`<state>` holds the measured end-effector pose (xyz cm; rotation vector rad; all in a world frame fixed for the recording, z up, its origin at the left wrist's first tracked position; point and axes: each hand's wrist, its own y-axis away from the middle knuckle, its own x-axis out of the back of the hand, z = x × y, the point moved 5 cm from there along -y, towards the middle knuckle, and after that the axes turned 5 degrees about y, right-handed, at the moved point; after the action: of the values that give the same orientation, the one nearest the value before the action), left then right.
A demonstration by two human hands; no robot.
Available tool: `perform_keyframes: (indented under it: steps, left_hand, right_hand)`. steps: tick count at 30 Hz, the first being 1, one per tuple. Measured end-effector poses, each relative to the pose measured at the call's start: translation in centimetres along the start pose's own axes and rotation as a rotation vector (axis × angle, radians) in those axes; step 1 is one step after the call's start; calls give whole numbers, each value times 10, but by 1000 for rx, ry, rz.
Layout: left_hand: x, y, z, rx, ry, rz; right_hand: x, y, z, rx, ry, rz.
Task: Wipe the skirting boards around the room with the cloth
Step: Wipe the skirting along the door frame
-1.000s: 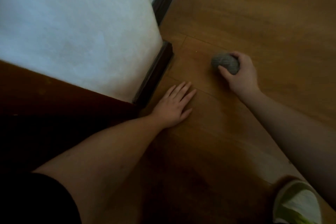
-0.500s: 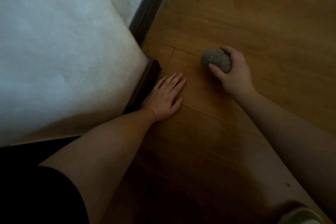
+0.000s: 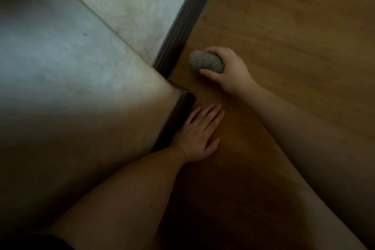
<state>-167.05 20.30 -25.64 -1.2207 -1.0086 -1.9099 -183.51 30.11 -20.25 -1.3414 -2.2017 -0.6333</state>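
Observation:
My right hand (image 3: 229, 71) grips a balled-up grey cloth (image 3: 205, 64), held just above the wooden floor a short way right of the dark skirting board (image 3: 182, 24) that runs along the far wall. A second stretch of dark skirting board (image 3: 178, 115) wraps the near wall's outer corner. My left hand (image 3: 199, 134) lies flat on the floor, fingers spread, right beside that near stretch. The cloth does not touch either board.
A white wall corner (image 3: 81, 67) juts out at the left and fills much of the view. Brown wooden floor (image 3: 294, 36) spreads to the right and front. My forearms cross the lower part of the view.
The view has shifted forward past the wall corner. My right hand with the cloth has moved closer to the far skirting board. My left hand stays flat on the floor.

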Motion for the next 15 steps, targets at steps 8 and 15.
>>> perform_keyframes:
  steps: [8,15]
  left_hand:
    - [1,0,-1,-7,8,30]
    - [-1,0,-2,7,6,33]
  right_hand:
    - [-46,-38,-23,244,102,-313]
    - [-54,-54,-26,263,139,-246]
